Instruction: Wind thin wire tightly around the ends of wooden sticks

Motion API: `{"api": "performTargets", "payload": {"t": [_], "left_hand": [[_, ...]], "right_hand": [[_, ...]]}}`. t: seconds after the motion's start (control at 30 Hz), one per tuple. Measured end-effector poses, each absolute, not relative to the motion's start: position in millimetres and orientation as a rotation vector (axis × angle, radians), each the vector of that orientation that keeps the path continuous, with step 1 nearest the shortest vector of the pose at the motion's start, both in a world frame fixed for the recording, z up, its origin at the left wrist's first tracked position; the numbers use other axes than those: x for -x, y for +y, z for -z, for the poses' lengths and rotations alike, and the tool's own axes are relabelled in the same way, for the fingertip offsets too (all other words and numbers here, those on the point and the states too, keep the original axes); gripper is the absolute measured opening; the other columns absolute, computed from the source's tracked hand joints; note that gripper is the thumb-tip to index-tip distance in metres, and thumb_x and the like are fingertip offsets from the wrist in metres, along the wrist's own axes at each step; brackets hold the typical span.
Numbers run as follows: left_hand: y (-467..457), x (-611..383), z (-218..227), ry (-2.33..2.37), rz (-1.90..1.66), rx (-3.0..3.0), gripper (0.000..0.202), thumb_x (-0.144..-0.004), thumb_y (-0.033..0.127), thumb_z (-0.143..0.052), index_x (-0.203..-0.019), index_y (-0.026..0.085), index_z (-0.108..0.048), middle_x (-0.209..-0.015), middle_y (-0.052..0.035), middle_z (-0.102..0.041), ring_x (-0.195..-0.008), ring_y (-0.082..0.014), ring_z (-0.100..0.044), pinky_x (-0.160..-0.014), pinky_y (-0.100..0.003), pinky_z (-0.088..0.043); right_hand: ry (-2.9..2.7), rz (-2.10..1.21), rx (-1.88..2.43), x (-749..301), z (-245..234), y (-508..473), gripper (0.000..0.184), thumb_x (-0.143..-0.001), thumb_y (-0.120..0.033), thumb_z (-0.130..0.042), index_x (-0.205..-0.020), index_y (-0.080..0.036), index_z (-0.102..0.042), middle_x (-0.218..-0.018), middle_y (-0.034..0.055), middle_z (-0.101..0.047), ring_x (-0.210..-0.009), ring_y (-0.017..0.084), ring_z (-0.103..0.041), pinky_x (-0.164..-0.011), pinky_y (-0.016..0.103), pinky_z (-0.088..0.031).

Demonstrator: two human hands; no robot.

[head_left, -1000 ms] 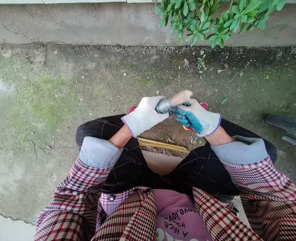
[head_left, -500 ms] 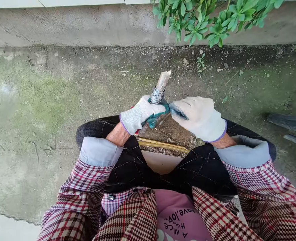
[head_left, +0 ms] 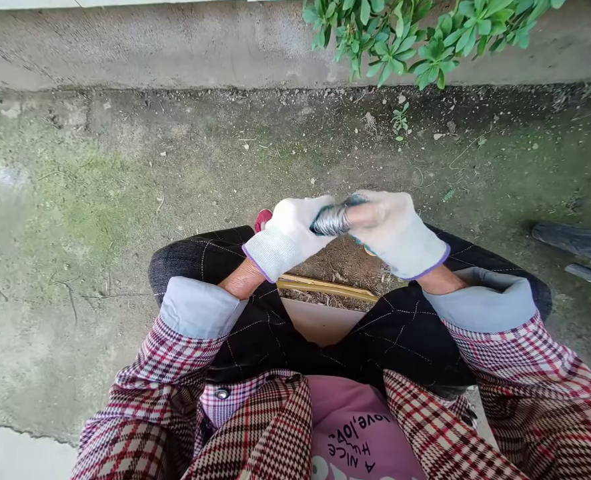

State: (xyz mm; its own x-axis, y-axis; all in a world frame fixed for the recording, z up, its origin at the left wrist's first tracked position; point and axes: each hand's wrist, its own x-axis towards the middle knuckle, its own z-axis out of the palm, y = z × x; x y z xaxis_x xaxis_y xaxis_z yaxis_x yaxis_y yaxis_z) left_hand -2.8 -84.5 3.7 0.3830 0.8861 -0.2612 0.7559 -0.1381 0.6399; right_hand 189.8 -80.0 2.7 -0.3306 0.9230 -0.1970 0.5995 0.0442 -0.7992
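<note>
Both my hands wear white work gloves with dark blue-green coating on the fingers. My left hand [head_left: 295,227] is closed around a short wooden stick [head_left: 368,215] with thin silvery wire [head_left: 331,220] coiled about it. The stick lies nearly level, its bare end pointing right. Close against that end is my right hand [head_left: 400,230], its fingers curled behind the stick and partly blurred. What they grip is hidden.
Between my knees lie yellowish strips [head_left: 325,287] on the ground. A red shoe tip [head_left: 263,219] shows beside my left glove. Ahead stands a low concrete wall [head_left: 175,47] with a leafy plant [head_left: 425,40] over it. A dark object [head_left: 573,240] lies at the right.
The stick has swung from pointing up and away to lying nearly level toward the right. My left hand has rolled over with it, and my right hand now overlaps the stick's end.
</note>
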Motion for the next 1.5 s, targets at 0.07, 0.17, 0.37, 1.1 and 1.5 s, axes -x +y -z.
{"api": "performTargets", "payload": {"t": [0.07,0.17,0.37,1.1,1.5], "left_hand": [[-87.6,0.3,-7.7,1.323,-0.012,-2.209,0.019,-0.085,0.018,-0.067,-0.103,0.021,-0.074,-0.091,-0.0064,-0.077,-0.087,-0.0275,-0.075,-0.072,-0.034,-0.05],[-90.3,-2.3,-5.5,1.15,0.211,-2.46,0.028,-0.086,0.012,-0.061,-0.109,0.019,-0.076,-0.097,-0.0113,-0.078,-0.087,-0.0305,-0.075,-0.075,-0.039,-0.051],[-78.3,1.5,9.5,1.427,-0.142,-1.976,0.02,-0.083,0.029,-0.07,-0.099,0.019,-0.075,-0.083,-0.0028,-0.075,-0.079,-0.0214,-0.071,-0.07,-0.031,-0.05],[-73.0,1.0,10.5,1.475,-0.602,-1.417,0.016,-0.068,0.018,-0.073,-0.065,0.019,-0.057,-0.064,0.0024,-0.057,-0.064,-0.0132,-0.054,-0.059,-0.026,-0.044],[-72.8,-0.7,12.3,1.486,-0.495,-1.365,0.016,-0.072,0.021,-0.072,-0.066,0.021,-0.057,-0.055,0.0037,-0.054,-0.057,-0.0128,-0.056,-0.054,-0.024,-0.045]], "right_hand": [[-1.816,-1.436,1.471,-193.7,5.6,-77.1,0.029,-0.082,-0.04,-0.071,-0.062,-0.029,-0.053,-0.058,-0.0003,-0.051,-0.059,0.02,-0.049,-0.055,0.036,-0.042],[-1.652,-1.791,1.389,-200.1,24.9,-73.2,0.04,-0.083,-0.049,-0.069,-0.058,-0.028,-0.047,-0.057,-0.0029,-0.044,-0.054,0.015,-0.04,-0.05,0.032,-0.035],[-1.622,-1.707,1.413,-199.2,45.0,-62.4,0.024,-0.077,-0.041,-0.072,-0.065,-0.027,-0.056,-0.059,-0.003,-0.05,-0.058,0.017,-0.045,-0.055,0.033,-0.04],[-2.167,-0.895,1.613,-187.6,6.2,-82.7,0.009,-0.088,-0.028,-0.065,-0.081,-0.027,-0.059,-0.077,0.0031,-0.07,-0.072,0.024,-0.064,-0.067,0.038,-0.045],[-2.472,-0.716,1.605,-186.7,1.9,-80.0,0.01,-0.09,-0.025,-0.067,-0.086,-0.024,-0.058,-0.076,0.0081,-0.07,-0.076,0.028,-0.069,-0.067,0.036,-0.039]]}}
